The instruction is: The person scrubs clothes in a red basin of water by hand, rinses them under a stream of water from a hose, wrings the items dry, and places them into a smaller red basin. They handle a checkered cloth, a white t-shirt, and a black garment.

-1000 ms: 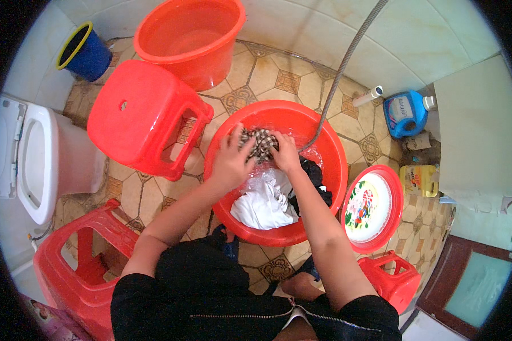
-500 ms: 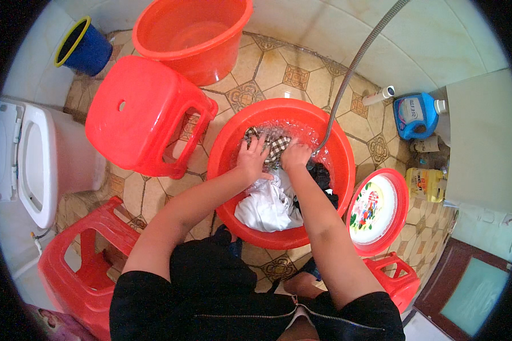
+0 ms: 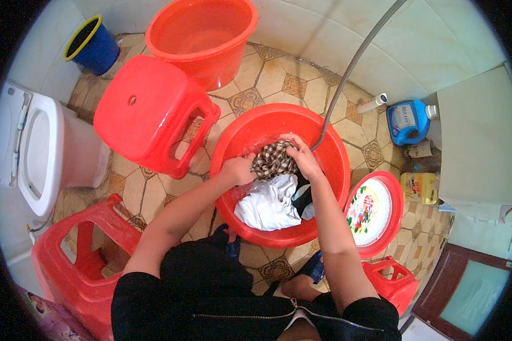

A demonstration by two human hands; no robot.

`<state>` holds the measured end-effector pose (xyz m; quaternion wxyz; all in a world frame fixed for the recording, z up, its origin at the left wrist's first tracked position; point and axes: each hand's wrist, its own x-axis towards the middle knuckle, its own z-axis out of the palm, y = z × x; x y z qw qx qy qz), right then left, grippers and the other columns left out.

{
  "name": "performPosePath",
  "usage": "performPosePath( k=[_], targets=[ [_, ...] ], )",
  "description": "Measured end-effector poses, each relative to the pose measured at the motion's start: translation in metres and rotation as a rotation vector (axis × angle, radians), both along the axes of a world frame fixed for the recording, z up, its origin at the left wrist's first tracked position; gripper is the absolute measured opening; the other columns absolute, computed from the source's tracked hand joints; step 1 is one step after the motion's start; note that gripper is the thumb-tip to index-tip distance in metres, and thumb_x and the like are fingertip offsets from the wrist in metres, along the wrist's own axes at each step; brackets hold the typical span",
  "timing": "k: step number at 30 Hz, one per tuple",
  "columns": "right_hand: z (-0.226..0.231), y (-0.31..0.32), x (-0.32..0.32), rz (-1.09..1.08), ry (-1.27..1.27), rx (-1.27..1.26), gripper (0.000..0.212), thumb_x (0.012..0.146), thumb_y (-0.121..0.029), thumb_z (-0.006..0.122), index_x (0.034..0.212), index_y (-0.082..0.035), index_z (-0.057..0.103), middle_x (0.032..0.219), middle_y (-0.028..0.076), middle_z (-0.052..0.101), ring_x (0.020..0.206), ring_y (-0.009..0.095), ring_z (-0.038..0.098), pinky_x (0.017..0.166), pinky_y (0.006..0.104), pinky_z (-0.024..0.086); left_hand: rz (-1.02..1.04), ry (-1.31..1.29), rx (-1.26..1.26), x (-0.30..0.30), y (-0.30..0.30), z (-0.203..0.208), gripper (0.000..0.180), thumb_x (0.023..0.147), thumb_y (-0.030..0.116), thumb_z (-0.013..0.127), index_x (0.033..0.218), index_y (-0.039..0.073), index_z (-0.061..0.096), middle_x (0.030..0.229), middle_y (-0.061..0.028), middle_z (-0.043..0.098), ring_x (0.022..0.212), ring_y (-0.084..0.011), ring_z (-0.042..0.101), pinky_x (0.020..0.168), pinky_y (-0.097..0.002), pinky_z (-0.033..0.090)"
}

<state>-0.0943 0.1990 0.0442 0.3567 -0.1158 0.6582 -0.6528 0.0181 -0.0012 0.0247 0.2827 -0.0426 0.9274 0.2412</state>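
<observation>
A round red basin of water and laundry stands in front of me on the tiled floor. Bunched up between my hands is a brown-and-white checkered cloth. My left hand grips its left side, the fingertips partly hidden in the folds. Around its upper right side curl the fingers of my right hand. A white cloth lies nearer to me in the basin, beside some black fabric partly under my right forearm. Just behind my right hand, a grey flexible hose hangs down into the basin.
To the left are a red stool, a second red stool and a white toilet. Behind stand a large orange-red tub and a blue bucket. Rightward are a flowered basin, a blue jug and a small red stool.
My hands, flat and spread on the laundry before, have closed around the checkered cloth and gathered it into a bunch. The left hand moved down and left; the right hand moved slightly right.
</observation>
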Motion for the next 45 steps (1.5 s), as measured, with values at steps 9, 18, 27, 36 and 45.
performPosePath(
  k=[9, 18, 27, 36, 45],
  targets=[
    [-0.052, -0.016, 0.008, 0.281, 0.847, 1.174, 0.063, 0.087, -0.034, 0.059, 0.146, -0.031, 0.038, 0.117, 0.02, 0.052, 0.109, 0.036, 0.054, 0.097, 0.0504, 0.038, -0.202, 0.454, -0.237, 0.004, 0.038, 0.004, 0.09, 0.082, 0.056, 0.058, 0.15, 0.005, 0.027, 0.157, -0.0198, 0.018, 0.145, -0.0357, 0.015, 0.118, -0.0509, 0.006],
    [-0.091, -0.019, 0.004, 0.222, 0.872, 1.396, 0.06, 0.09, -0.033, 0.049, 0.147, -0.02, 0.036, 0.129, 0.019, 0.051, 0.119, 0.034, 0.049, 0.101, 0.0505, 0.03, -0.212, 0.398, -0.181, -0.023, 0.034, -0.047, 0.129, 0.059, 0.08, 0.064, 0.149, -0.004, 0.022, 0.157, -0.0236, 0.012, 0.147, -0.0386, 0.005, 0.118, -0.0499, -0.002],
    [-0.08, -0.02, -0.001, 0.137, 0.838, 1.345, 0.061, 0.088, -0.023, 0.051, 0.146, -0.018, 0.037, 0.117, 0.022, 0.058, 0.112, 0.035, 0.056, 0.097, 0.0525, 0.036, -0.183, 0.407, 0.072, -0.034, 0.022, -0.061, 0.13, 0.057, 0.069, 0.076, 0.147, -0.005, 0.02, 0.152, -0.0286, 0.021, 0.144, -0.0418, 0.013, 0.117, -0.0524, 0.007],
    [0.131, -0.042, 0.049, -0.08, 0.72, 0.312, 0.082, 0.064, 0.0, 0.068, 0.14, -0.01, 0.04, 0.101, 0.021, 0.062, 0.097, 0.035, 0.063, 0.086, 0.0396, 0.05, 0.334, 0.582, 1.059, -0.015, 0.02, -0.029, 0.122, 0.051, 0.026, 0.094, 0.148, 0.005, 0.023, 0.144, -0.0156, 0.04, 0.135, -0.0297, 0.039, 0.112, -0.0451, 0.031],
    [0.27, -0.013, 0.068, -0.135, 0.574, 0.023, 0.075, 0.066, -0.003, 0.066, 0.138, -0.011, 0.046, 0.096, 0.012, 0.062, 0.089, 0.021, 0.061, 0.084, 0.0332, 0.05, 0.3, 0.6, 1.273, -0.024, 0.033, 0.115, 0.079, 0.073, 0.005, 0.08, 0.138, 0.003, 0.035, 0.132, -0.0094, 0.053, 0.118, -0.02, 0.055, 0.102, -0.0353, 0.045]
  ],
)
